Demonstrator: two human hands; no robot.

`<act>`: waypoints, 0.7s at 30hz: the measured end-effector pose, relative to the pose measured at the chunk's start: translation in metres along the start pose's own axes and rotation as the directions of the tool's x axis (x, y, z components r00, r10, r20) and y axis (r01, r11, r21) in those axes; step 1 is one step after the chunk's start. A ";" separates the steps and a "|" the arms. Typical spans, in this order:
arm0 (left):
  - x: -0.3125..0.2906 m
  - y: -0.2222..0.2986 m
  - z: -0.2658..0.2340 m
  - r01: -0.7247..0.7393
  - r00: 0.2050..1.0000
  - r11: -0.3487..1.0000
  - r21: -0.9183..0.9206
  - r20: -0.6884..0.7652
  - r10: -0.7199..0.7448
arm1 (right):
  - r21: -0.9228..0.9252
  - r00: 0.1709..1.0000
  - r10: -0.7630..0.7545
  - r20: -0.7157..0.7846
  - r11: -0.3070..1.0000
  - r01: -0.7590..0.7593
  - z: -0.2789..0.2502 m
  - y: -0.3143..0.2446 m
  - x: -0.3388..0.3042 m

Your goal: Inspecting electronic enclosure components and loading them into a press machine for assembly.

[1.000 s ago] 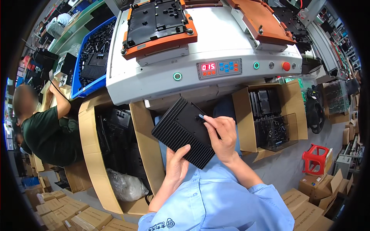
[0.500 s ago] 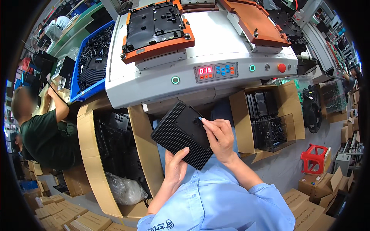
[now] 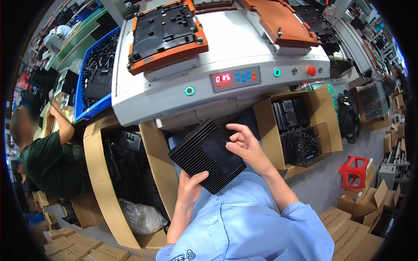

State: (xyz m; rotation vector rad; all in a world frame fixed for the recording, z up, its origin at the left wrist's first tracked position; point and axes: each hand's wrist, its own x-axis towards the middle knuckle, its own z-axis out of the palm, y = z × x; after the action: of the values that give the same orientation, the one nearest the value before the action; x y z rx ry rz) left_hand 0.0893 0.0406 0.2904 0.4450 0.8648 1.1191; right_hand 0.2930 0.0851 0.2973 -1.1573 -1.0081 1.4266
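A black ribbed plastic cover (image 3: 204, 150) is tilted in front of my shirt, its smooth recessed face turned up. My left hand (image 3: 190, 186) grips its lower left edge, thumb over the ribs and the other fingers hidden beneath. Over the cover's right side is my right hand (image 3: 249, 148), index finger stretched out and thumb apart from it. Nothing shows between those fingers; whether the thumb touches the cover I cannot tell.
Ahead stands a white machine (image 3: 174, 102) with orange fixtures (image 3: 167, 56). Open cartons of black parts flank me, left (image 3: 98, 174) and right (image 3: 328, 117). A blue bin (image 3: 89, 111) stands far left beside a seated person (image 3: 52, 161). A red stool (image 3: 353, 172) is at right.
My right hand's fingers have come apart from a pinch near the small fittings on the cover. My left hand keeps its grip. The machine sits slightly further left in view.
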 end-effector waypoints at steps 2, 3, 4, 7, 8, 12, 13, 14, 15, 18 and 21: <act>-0.001 0.000 -0.001 0.023 1.000 1.000 -0.015 -0.016 -0.023 | -0.025 0.986 0.133 0.099 0.991 -0.131 -0.007 0.006 -0.001; -0.002 -0.001 -0.001 0.035 0.998 0.999 -0.028 -0.045 -0.036 | -0.106 0.995 0.063 0.071 0.993 -0.056 -0.006 0.014 -0.001; 0.000 -0.006 -0.006 0.026 0.999 1.000 -0.015 -0.037 -0.027 | -0.166 0.998 0.020 0.056 0.986 -0.010 -0.005 0.017 -0.001; -0.001 -0.008 -0.001 0.043 0.997 0.998 -0.052 -0.066 -0.047 | -0.198 0.999 0.035 0.027 0.980 -0.029 -0.004 0.015 -0.006; -0.002 -0.010 -0.004 0.035 0.999 0.999 0.027 -0.039 -0.034 | -0.225 0.998 0.045 0.043 0.974 -0.034 -0.006 0.013 -0.007; -0.002 -0.011 0.002 0.041 0.993 0.998 -0.050 -0.111 -0.046 | -0.331 0.999 -0.036 0.032 0.943 0.045 -0.033 0.001 -0.008; 0.000 -0.012 0.000 0.038 0.993 0.998 -0.051 -0.109 -0.043 | -0.470 0.996 -0.086 -0.017 0.880 0.068 -0.047 -0.007 -0.004; 0.002 -0.014 -0.004 0.047 0.992 0.994 -0.100 -0.112 -0.058 | -0.572 0.988 -0.135 -0.072 0.817 0.070 -0.061 -0.022 0.000; 0.002 -0.016 -0.006 0.056 0.991 0.988 -0.147 -0.115 -0.073 | -0.665 0.972 -0.220 -0.088 0.740 0.107 -0.082 -0.026 0.007; 0.002 -0.012 -0.008 0.056 0.991 0.986 -0.156 -0.113 -0.075 | -0.913 0.951 -0.282 -0.129 0.409 -0.002 -0.158 -0.027 0.036; 0.002 -0.011 -0.008 0.044 0.992 0.984 -0.171 -0.111 -0.064 | -0.929 0.927 0.054 -0.370 0.001 -0.371 -0.239 -0.006 0.073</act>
State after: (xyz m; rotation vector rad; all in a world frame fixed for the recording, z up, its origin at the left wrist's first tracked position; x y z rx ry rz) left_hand 0.0899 0.0374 0.2774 0.2172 0.8706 1.1663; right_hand 0.5252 0.1617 0.2454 -2.5833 -1.8111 0.4631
